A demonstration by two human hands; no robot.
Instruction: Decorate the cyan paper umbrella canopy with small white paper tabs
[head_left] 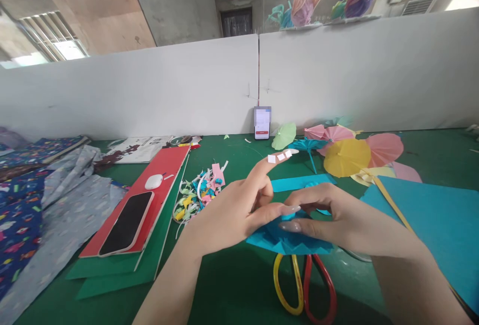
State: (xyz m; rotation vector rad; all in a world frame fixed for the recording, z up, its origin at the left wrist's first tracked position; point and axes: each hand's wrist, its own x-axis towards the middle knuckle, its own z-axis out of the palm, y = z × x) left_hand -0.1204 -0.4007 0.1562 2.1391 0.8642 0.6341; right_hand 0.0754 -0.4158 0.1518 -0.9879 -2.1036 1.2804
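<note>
A blue pleated paper (295, 242), fanned out into a round shape, is held low over the table between my hands. My left hand (243, 205) is closed, its thumb against the paper's middle and its index finger stretched out. Three small white squares (280, 157) sit along that finger. My right hand (329, 210) pinches the same paper between thumb and fingers. Just below it lie scissors (299, 285) with one yellow and one red handle loop; their blades are hidden. Beyond my hands lies a blue paper strip (303, 182).
Small paper umbrellas (346, 158) stand at the back right. Blue sheets (430, 225) lie at right. On the left, a phone (127, 222) and white earbud case (153, 181) rest on red card (164, 165), beside paper scraps (202, 187). Another phone (262, 123) leans on the white partition (168, 90).
</note>
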